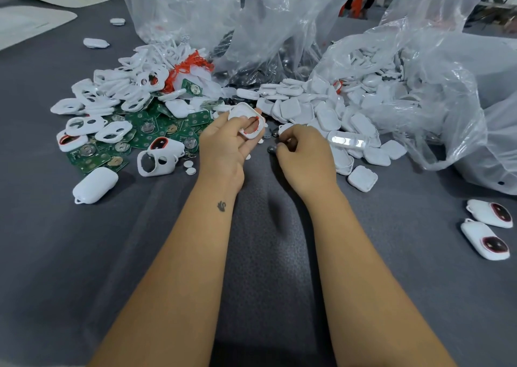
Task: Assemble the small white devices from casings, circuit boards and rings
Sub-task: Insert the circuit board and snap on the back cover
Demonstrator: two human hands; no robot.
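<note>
Left hand (223,140): curled round a white casing (247,122) with a red ring (253,123) seated in its opening – held just above the counter (251,254), near centre
Right hand (305,154): fingers bent down at the counter, fingertips (282,146) pinching at small dark round parts (272,149); whether one is actually gripped cannot be told
Hands together: close, side by side, not touching
Circuit boards (145,134): green heap at 9 o'clock from the left hand, coin cells showing on several
Open casings (112,98): white frames with cut-outs piled at 10 o'clock, over and beside the boards
Loose red rings (186,67): tangled bunch at 11 o'clock, at the mouth of a clear plastic bag (181,5)
Square covers (321,109): white pile at 1 to 2 o'clock, spilling from a second bag (436,95)
Closed white device (95,184): lying alone at 8 o'clock from the left hand
Two white devices with dark, red-rimmed windows (486,226): at 4 o'clock from the right hand, well apart from the piles – near the right edge
Small white discs (190,167): a few just left of the left wrist
</note>
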